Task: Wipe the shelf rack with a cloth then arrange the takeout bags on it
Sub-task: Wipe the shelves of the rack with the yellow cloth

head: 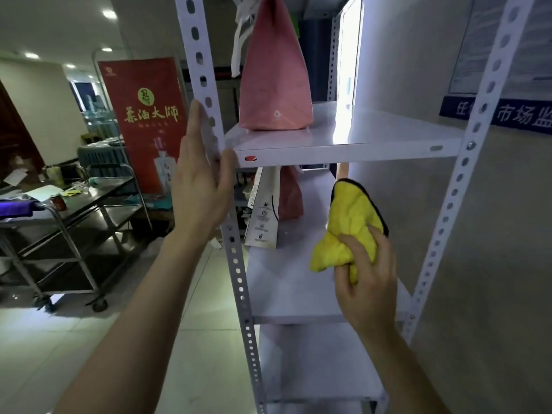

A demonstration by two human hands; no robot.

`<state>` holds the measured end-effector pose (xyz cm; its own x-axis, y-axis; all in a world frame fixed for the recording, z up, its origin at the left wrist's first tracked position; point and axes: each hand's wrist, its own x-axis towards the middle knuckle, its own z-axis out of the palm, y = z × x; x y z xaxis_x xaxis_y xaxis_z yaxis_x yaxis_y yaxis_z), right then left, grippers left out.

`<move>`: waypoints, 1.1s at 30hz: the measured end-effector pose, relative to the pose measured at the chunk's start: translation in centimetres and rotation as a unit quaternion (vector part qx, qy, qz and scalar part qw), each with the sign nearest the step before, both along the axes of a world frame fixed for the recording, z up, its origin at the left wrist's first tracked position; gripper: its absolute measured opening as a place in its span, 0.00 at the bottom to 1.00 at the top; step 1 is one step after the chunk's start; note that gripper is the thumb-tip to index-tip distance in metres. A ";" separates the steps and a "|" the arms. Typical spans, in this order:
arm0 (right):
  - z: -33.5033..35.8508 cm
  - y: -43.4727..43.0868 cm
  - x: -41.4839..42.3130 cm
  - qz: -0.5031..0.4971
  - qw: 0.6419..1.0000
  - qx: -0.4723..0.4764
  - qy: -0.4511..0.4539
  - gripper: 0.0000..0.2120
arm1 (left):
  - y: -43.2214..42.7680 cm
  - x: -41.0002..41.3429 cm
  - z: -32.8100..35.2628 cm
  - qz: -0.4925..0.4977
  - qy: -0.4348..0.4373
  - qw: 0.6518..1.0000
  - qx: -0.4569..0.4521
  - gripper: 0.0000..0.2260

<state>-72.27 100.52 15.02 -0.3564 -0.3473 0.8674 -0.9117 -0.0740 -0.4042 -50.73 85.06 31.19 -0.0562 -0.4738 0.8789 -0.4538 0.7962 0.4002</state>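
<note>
Right hand (366, 273) clutches yellow cloth (351, 222) beside rack (343, 144).

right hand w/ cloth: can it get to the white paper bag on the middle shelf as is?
Probably yes. The right hand, gripping the yellow cloth, is in front of the middle shelf, and open shelf surface lies between it and the white paper bag. The cloth fills that hand, though.

A red banner (150, 124) stands behind a steel trolley (59, 216); a blue sign (507, 115) hangs on the wall
</note>
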 end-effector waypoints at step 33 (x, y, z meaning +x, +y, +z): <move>-31.9 7.9 8.5 0.116 0.870 0.462 -0.129 0.19 | 2.4 8.5 -35.4 -0.049 -0.197 0.883 0.422 0.22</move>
<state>-63.81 108.46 -16.87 -0.3247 -0.9423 0.0812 -0.7861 0.2211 -0.5772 -42.22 87.48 -4.24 -0.3556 -0.9272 0.1174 -0.6355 0.3320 0.6971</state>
